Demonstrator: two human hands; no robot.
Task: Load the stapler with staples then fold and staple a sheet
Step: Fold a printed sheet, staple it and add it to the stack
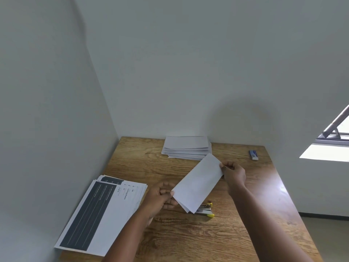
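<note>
Both hands, left and right, pinch opposite ends of the folded white paper sheet, holding it just above the wooden desk, probably to keep layers aligned for the yellow-tipped metal stapler lying beneath its lower corner.

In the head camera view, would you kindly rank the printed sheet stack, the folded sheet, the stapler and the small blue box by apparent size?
1. printed sheet stack, though nearest the camera
2. folded sheet
3. stapler, partly hidden by the sheet
4. blue box, farthest away, so unsure against the stapler
</note>
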